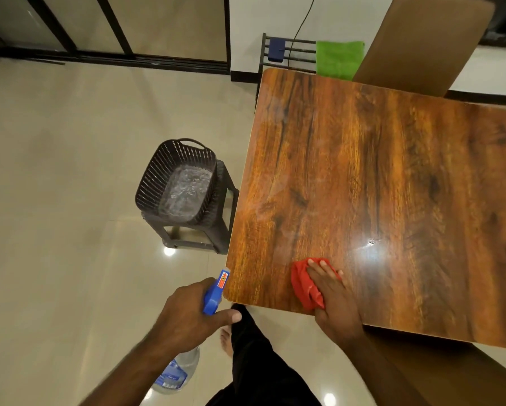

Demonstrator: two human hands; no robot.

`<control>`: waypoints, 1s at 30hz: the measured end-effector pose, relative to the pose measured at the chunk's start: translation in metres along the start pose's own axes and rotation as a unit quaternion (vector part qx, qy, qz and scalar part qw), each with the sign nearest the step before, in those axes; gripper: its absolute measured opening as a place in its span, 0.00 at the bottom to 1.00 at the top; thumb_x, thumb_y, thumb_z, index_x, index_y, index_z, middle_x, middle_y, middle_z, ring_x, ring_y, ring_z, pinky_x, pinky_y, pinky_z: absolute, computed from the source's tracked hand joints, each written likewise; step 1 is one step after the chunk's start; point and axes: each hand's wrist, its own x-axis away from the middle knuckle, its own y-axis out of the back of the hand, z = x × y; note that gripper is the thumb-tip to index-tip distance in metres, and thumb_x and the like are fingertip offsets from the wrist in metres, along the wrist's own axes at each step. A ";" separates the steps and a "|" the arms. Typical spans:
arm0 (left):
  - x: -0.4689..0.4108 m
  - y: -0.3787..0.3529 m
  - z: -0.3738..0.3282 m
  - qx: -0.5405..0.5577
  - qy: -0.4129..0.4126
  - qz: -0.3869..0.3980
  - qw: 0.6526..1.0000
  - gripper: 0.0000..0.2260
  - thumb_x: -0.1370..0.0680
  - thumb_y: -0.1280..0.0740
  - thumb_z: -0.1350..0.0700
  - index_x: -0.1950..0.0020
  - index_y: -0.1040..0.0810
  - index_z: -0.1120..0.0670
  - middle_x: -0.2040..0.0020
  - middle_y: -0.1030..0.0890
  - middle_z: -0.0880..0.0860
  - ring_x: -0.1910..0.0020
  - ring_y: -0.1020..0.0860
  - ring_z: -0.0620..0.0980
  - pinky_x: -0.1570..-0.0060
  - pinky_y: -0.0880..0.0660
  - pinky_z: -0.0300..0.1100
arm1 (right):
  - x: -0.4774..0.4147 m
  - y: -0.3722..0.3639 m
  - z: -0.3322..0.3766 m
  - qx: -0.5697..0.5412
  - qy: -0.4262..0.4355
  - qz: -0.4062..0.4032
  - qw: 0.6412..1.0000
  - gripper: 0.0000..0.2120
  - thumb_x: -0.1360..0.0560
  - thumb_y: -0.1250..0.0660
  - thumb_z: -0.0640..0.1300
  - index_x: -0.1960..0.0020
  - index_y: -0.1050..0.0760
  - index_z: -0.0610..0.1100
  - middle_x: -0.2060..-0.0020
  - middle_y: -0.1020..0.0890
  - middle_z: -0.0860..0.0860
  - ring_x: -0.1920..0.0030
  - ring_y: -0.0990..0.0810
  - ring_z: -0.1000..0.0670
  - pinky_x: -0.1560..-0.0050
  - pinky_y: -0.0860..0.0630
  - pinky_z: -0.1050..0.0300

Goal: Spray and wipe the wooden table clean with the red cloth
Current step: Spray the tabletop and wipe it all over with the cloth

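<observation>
The glossy wooden table [377, 177] fills the right half of the head view. A crumpled red cloth [303, 284] lies on its near left corner, and my right hand [332, 297] presses flat on top of it. My left hand [187, 313] grips a spray bottle just off the table's near left corner. The bottle's blue trigger head [215, 291] points up toward the table edge, and its clear body [177, 373] hangs below my wrist. A faint pale smear shows on the table's left side.
A dark perforated basket [178, 180] with clear plastic inside sits on a dark stool [216, 230] left of the table. Brown chair backs stand at the far side [421, 42] and the near right [439, 373]. A rack with a green towel [339, 58] lines the wall.
</observation>
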 end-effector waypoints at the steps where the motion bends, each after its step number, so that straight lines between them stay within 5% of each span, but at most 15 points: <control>1: -0.004 0.004 -0.002 0.001 -0.003 0.002 1.000 0.20 0.36 0.31 0.30 0.56 0.29 0.42 0.59 0.20 0.43 0.61 0.21 0.46 0.59 0.29 0.33 | -0.015 0.003 0.006 -0.003 -0.019 0.004 1.000 0.45 0.32 0.37 0.41 0.17 0.47 0.57 0.18 0.42 0.59 0.17 0.51 0.55 0.20 0.46 0.36; 12: -0.049 0.042 -0.033 -0.015 -0.019 0.000 1.000 0.18 0.35 0.29 0.32 0.56 0.27 0.42 0.60 0.20 0.43 0.62 0.22 0.46 0.62 0.30 0.33 | -0.213 0.042 0.045 0.032 0.044 0.029 0.998 0.46 0.30 0.32 0.39 0.16 0.47 0.52 0.17 0.42 0.55 0.17 0.50 0.51 0.19 0.55 0.37; 19: -0.070 0.055 -0.038 -0.024 -0.014 -0.010 1.000 0.25 0.37 0.29 0.29 0.53 0.25 0.47 0.59 0.19 0.47 0.61 0.21 0.47 0.60 0.26 0.37 | -0.095 0.009 0.065 0.064 0.179 0.138 0.972 0.40 0.23 0.34 0.50 0.16 0.50 0.57 0.17 0.51 0.59 0.17 0.60 0.54 0.19 0.64 0.42; 22: -0.078 0.058 -0.038 -0.020 -0.009 0.005 1.000 0.24 0.37 0.28 0.30 0.56 0.25 0.49 0.62 0.20 0.48 0.64 0.23 0.47 0.62 0.28 0.36 | -0.066 0.002 0.036 0.085 0.254 0.160 0.950 0.37 0.22 0.39 0.59 0.17 0.50 0.59 0.17 0.49 0.60 0.17 0.56 0.54 0.19 0.58 0.43; 26: -0.091 0.060 -0.035 -0.034 0.011 0.029 0.999 0.25 0.38 0.29 0.28 0.64 0.30 0.47 0.69 0.26 0.46 0.69 0.28 0.45 0.64 0.31 0.36 | -0.084 0.036 -0.014 0.048 0.097 0.085 0.991 0.44 0.26 0.33 0.49 0.17 0.52 0.60 0.18 0.49 0.63 0.17 0.56 0.57 0.20 0.50 0.37; 30: -0.103 0.062 -0.029 -0.052 0.012 0.047 0.997 0.25 0.38 0.31 0.26 0.57 0.28 0.45 0.61 0.21 0.45 0.63 0.23 0.44 0.59 0.28 0.37 | -0.136 0.066 -0.026 -0.035 -0.085 -0.030 0.995 0.46 0.32 0.35 0.44 0.16 0.47 0.54 0.18 0.42 0.55 0.17 0.50 0.51 0.20 0.47 0.34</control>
